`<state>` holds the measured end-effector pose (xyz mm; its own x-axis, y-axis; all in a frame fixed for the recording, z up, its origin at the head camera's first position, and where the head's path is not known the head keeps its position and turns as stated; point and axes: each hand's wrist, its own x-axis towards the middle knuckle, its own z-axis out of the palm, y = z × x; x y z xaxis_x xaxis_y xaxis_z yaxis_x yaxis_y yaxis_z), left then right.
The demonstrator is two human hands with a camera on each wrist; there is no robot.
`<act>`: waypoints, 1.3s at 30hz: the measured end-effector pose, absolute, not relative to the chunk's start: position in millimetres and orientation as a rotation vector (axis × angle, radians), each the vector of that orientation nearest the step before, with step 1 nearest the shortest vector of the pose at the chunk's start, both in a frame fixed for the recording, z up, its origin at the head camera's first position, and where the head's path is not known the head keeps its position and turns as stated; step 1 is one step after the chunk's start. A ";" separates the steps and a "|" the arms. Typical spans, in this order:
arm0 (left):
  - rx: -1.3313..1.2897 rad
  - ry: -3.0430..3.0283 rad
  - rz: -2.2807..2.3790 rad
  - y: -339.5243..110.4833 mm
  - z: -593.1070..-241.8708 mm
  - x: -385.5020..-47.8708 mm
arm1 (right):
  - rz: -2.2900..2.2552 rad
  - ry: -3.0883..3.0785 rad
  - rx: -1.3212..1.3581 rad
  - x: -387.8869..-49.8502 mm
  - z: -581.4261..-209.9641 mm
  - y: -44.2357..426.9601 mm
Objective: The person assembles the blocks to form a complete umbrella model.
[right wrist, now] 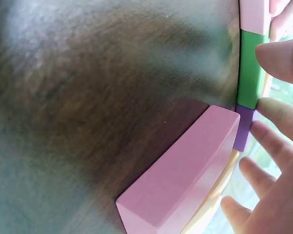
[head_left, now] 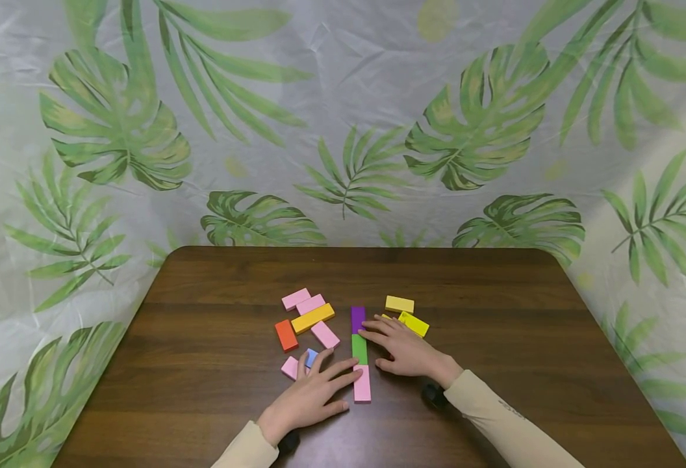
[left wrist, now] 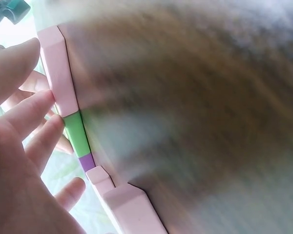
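Note:
A purple block, a green block and a pink block lie end to end in a straight row. My left hand is spread, with fingertips at the pink block's left side near its joint with the green one. From the right, my right hand reaches the row with extended fingers, its fingertips at the purple block near the green joint. Behind my left fingers a blue block and another pink block are partly covered. Yellow blocks lie beside my right hand, one mostly hidden.
Left of the row lie a red block, an orange block and several pink blocks. A pale yellow block sits behind my right hand. The brown wooden table ends at a leaf-patterned cloth.

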<state>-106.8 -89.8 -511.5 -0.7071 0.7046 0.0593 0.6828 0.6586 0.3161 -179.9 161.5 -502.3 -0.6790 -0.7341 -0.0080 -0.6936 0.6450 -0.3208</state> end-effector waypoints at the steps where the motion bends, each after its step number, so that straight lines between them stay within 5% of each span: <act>1: 1.169 2.796 0.491 -90.0 -511.5 -106.4 | -0.433 2.726 -1.189 -179.6 -502.5 161.6; 39: 1.309 2.829 0.530 -94.6 -513.2 -85.7 | -0.462 2.685 -1.254 -162.6 -499.2 162.8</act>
<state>-85.7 -94.6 -513.2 -0.6572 0.7372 0.1571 0.7441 0.6011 0.2916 -162.6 162.8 -499.2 -0.6418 -0.7668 0.0008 -0.7230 0.6048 -0.3338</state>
